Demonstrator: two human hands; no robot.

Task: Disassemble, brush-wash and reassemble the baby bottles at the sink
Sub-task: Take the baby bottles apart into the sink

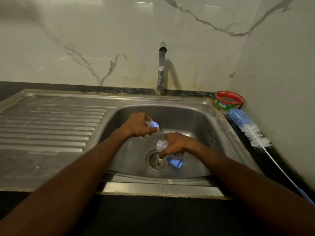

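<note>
Gripped in the right hand (175, 144): a clear baby bottle (162, 145), fingers curled round its body, open threaded neck pointing left, held over the drain (157, 162). Pinched in the left hand (139, 125), a little higher and to the left: a pale blue teat-and-ring piece (153, 124), apart from the bottle. Just below the right hand, on the basin floor beside the drain, a blue cap (175, 163) lying on its side. All over a stainless steel sink (226, 133), ribbed draining board (51, 123) to the left, chrome tap (161, 68) behind. On the dark counter at right, a blue-and-white bottle brush (250, 132) lying diagonally, and a round red-rimmed green tub (228, 100) in the corner. Behind, glossy white veined marble-look wall (85, 40), stained near the tap base.
</note>
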